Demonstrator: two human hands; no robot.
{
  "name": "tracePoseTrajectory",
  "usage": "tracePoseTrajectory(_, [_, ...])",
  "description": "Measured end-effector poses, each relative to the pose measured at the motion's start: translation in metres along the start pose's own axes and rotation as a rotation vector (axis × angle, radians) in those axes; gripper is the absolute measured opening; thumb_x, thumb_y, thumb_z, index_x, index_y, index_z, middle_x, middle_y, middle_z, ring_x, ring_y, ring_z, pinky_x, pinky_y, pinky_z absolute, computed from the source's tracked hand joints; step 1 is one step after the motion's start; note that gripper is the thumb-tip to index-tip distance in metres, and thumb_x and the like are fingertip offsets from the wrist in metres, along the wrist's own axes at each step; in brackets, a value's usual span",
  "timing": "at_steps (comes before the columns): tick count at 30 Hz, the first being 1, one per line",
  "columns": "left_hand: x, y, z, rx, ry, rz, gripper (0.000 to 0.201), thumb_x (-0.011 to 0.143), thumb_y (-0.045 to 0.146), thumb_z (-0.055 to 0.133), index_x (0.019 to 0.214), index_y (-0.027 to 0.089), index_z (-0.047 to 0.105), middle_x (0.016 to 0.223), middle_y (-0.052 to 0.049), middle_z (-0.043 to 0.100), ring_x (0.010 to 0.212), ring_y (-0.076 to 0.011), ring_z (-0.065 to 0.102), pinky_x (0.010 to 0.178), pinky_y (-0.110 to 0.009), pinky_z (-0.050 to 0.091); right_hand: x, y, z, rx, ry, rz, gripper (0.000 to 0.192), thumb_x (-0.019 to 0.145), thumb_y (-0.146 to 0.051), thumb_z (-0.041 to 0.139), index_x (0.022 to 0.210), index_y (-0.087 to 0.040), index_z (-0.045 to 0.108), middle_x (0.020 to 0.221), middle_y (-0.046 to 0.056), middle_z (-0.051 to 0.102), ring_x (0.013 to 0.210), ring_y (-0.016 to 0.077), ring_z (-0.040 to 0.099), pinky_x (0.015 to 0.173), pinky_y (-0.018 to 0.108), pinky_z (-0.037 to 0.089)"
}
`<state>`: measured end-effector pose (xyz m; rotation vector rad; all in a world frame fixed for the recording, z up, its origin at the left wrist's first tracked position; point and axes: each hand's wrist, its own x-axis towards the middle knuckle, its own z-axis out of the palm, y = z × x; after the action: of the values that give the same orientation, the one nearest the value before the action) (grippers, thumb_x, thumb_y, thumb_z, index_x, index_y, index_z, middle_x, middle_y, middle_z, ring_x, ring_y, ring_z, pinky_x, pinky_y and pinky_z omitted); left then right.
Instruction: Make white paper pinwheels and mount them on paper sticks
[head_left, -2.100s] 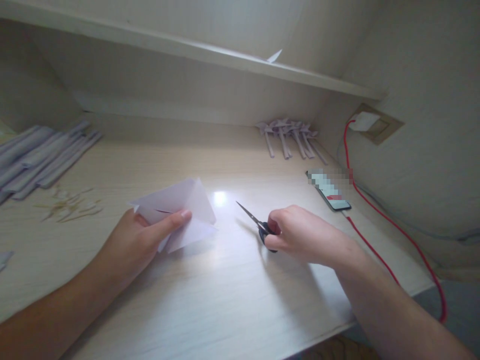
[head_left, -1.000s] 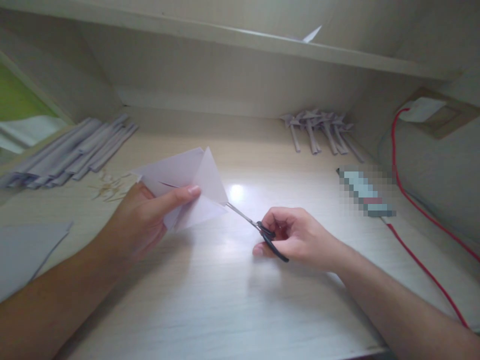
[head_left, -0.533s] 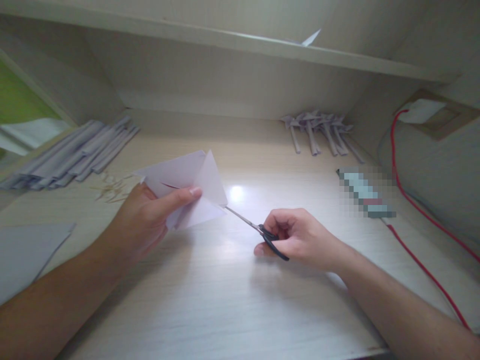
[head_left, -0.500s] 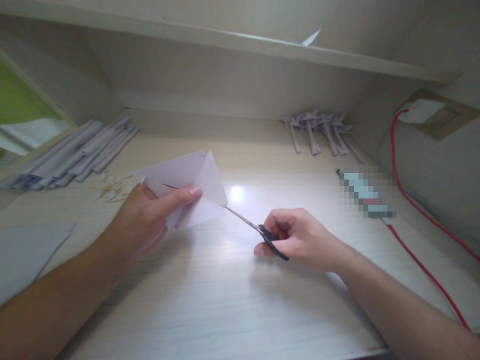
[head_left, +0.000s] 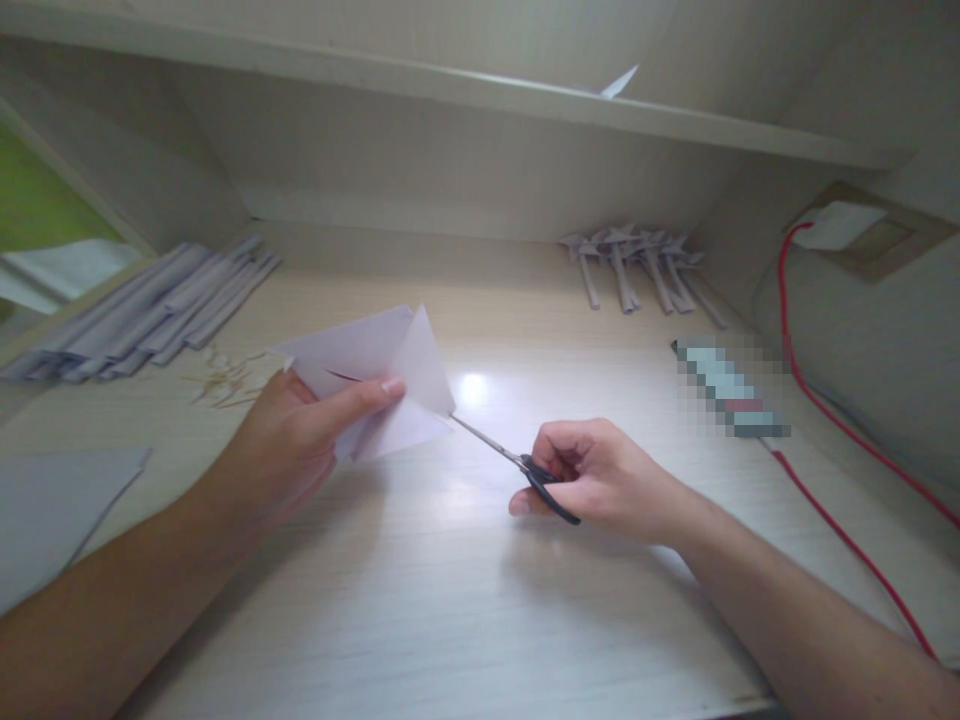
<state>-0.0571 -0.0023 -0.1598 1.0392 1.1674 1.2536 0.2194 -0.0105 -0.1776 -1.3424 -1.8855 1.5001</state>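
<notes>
**Above the table (head_left: 450, 620): scissors (head_left: 538, 476) at folded paper (head_left: 375, 340)**

Folded paper mid-view, pinched in left hand (head_left: 315, 420). Scissors gripped in right hand (head_left: 596, 475); tips, well apart from the paper earlier, now reach its right corner, so cutting there seems in hand. Rolled paper tubes (head_left: 154, 310) far left, paper pinwheels (head_left: 621, 272) back right.

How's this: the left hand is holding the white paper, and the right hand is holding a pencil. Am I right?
Not quite: it isn't a pencil. In the head view, the right hand is holding scissors with black handles. The left hand is holding the white paper, just as you said.
</notes>
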Motion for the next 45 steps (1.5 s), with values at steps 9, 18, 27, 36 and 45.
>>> tracePoseTrajectory(9, [0.005,-0.012,-0.011,0.088,0.061,-0.005,0.029,0.077,0.031,0.09,0.097,0.014,0.078,0.089,-0.004,0.078,0.081,-0.0192,0.069,0.07,-0.025,0.053,0.005,0.006,-0.014,-0.081,0.102,0.086,0.042,0.067,-0.045,0.094,0.072,-0.02,0.061,0.065,-0.005,0.058,0.059,0.0112,0.047,0.052,0.025,0.032])
tracePoseTrajectory(18, [0.003,-0.016,-0.008,0.201,-0.003,-0.045,0.037,0.069,0.043,0.092,0.094,0.017,0.081,0.094,-0.011,0.082,0.085,-0.029,0.074,0.073,-0.033,0.056,0.011,0.015,-0.039,-0.448,0.419,0.09,0.02,0.081,-0.04,0.078,0.076,-0.02,0.074,0.074,0.003,0.073,0.069,0.0195,0.062,0.06,0.03,0.039])
tracePoseTrajectory(27, [-0.007,-0.01,0.011,0.258,-0.003,-0.088,0.027,0.066,0.038,0.085,0.08,0.016,0.08,0.078,-0.009,0.08,0.065,-0.0246,0.069,0.057,-0.03,0.051,0.011,0.012,-0.02,-0.411,0.498,-0.207,0.019,0.094,-0.035,0.068,0.087,-0.02,0.076,0.077,0.004,0.074,0.069,0.019,0.063,0.066,0.031,0.043])
tracePoseTrajectory(36, [-0.013,-0.013,0.002,0.297,-0.025,-0.062,0.026,0.069,0.035,0.082,0.083,0.014,0.08,0.075,-0.006,0.077,0.064,-0.0222,0.067,0.056,-0.028,0.048,0.017,-0.001,0.014,-0.272,0.436,-0.302,0.02,0.096,-0.036,0.067,0.091,-0.019,0.075,0.078,0.003,0.073,0.069,0.0166,0.063,0.065,0.029,0.045])
tracePoseTrajectory(45, [-0.02,-0.016,0.004,0.251,-0.183,-0.104,0.025,0.071,0.034,0.08,0.088,0.016,0.079,0.073,-0.003,0.075,0.059,-0.0186,0.064,0.055,-0.026,0.047,0.025,-0.027,0.033,0.203,0.28,-0.35,0.041,0.091,-0.044,0.078,0.121,-0.019,0.065,0.083,0.003,0.074,0.075,0.0184,0.069,0.068,0.031,0.053])
